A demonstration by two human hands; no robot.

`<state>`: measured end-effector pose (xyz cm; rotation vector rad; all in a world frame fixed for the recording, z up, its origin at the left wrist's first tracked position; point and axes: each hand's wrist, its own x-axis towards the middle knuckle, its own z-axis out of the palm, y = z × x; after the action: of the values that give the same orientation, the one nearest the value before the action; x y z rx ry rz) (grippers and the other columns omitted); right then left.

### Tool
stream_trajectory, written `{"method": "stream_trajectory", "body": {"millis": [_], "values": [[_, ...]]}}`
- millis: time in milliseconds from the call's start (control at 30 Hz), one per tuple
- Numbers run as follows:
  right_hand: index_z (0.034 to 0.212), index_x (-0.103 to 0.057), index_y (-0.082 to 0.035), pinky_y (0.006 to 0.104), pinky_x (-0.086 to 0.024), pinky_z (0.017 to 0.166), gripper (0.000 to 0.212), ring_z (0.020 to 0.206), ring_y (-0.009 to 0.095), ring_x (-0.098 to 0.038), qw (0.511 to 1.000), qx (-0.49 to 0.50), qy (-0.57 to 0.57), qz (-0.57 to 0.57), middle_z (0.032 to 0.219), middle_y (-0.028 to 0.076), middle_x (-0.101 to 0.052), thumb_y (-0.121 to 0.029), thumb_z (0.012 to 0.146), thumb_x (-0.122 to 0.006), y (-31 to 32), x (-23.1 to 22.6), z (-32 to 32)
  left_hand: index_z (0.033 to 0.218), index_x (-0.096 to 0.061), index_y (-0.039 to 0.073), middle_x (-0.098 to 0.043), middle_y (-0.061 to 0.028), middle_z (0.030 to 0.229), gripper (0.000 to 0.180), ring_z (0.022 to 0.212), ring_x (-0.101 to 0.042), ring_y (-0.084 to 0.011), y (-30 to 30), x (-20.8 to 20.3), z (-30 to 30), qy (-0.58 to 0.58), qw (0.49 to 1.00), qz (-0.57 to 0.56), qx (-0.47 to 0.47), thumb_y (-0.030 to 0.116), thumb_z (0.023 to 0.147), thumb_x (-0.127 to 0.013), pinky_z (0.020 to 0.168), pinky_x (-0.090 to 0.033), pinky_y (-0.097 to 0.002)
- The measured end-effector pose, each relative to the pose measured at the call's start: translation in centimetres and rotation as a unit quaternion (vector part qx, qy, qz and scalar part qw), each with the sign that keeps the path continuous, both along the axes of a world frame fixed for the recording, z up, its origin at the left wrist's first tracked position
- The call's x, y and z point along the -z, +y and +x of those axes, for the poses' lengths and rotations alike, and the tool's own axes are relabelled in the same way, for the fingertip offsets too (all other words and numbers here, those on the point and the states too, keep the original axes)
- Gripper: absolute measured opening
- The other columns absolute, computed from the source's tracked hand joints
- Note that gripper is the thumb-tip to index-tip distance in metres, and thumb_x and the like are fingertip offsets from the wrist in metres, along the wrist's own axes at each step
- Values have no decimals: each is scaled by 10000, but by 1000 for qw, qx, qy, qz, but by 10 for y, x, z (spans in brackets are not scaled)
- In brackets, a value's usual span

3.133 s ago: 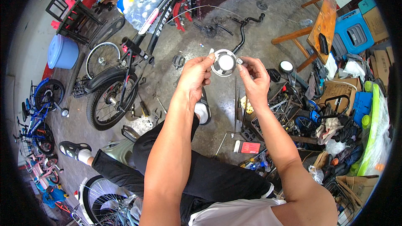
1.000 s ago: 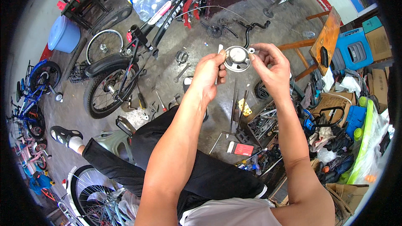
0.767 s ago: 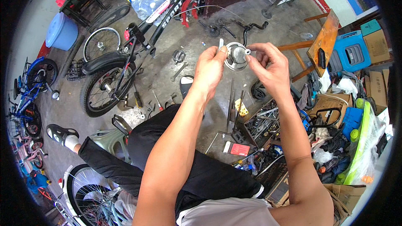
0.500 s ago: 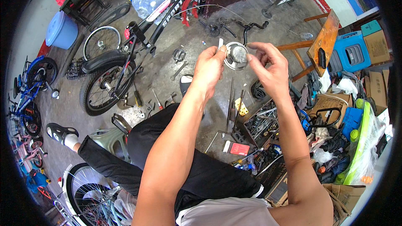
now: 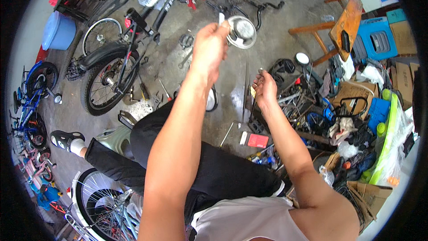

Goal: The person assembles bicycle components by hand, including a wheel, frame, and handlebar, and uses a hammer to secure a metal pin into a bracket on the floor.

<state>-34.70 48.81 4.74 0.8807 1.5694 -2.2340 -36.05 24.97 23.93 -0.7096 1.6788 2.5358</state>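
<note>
My left hand (image 5: 209, 53) is closed around the edge of a round silvery dish-like metal part (image 5: 242, 32), with a raised grey dome in its middle. A short white tip (image 5: 221, 18) sticks up above the fingers. My right hand (image 5: 266, 88) is lower and apart from the part, over the near side of a tool heap. Its fingers are curled in, with a small dark bit (image 5: 261, 70) at their tips that is too small to name. Thin metal rods (image 5: 245, 93) lie just left of that hand.
An upturned-looking bicycle frame with its wheel (image 5: 107, 80) stands at the left. Tools and parts (image 5: 296, 96) are heaped at the right, before a wooden stool (image 5: 347, 27) and a blue plastic stool (image 5: 376, 38). A red card pack (image 5: 257, 141) lies near my knee.
My right hand has left the rim of the round metal part and come down toward the floor. My left hand has shifted slightly left and up, tilting the part.
</note>
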Motion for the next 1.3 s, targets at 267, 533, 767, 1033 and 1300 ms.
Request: {"method": "stream_trajectory", "body": {"millis": [267,533,767,1033,1300], "values": [[952,-638,-124,298,-467,570,177,650,140,-586,960,-159,-215,81,769,8,-627,-295,995,-622,41,118,89,909,-609,75,-454,66,713,253,615,-398,-68,-4,14,-7,-30,987,-160,-8,297,1028,-631,561,-335,-269],[1139,-624,-62,333,-519,674,288,811,180,-641,984,-107,-120,-76,979,58,-679,-317,1007,-637,-13,80,83,889,-602,109,-442,81,710,222,614,-377,-63,2,17,-3,-105,986,-88,91,283,1020,-644,566,-304,-264],[1299,-560,-39,374,-497,785,512,904,213,-646,937,-181,101,-281,1197,93,-660,-489,1055,-539,-51,-74,-27,927,-607,125,-494,76,744,198,640,-433,-69,5,20,-5,-105,987,-19,123,292,1028,-634,593,-356,-272],[1245,-569,-37,300,-515,721,391,890,184,-701,966,-109,202,-119,1077,85,-714,-361,1037,-639,-54,-119,-40,1300,-651,12,-689,-86,1132,451,1014,-618,-207,-4,26,-8,-112,993,14,19,381,1050,-586,869,-528,-411],[1210,-583,-47,292,-493,728,389,871,110,-622,967,-103,222,-75,1050,38,-657,-376,1020,-668,-64,-112,-27,1441,-498,7,-560,-230,1384,514,1191,-628,-357,0,20,-6,-70,960,258,77,390,1101,-451,945,-579,-558]]}}
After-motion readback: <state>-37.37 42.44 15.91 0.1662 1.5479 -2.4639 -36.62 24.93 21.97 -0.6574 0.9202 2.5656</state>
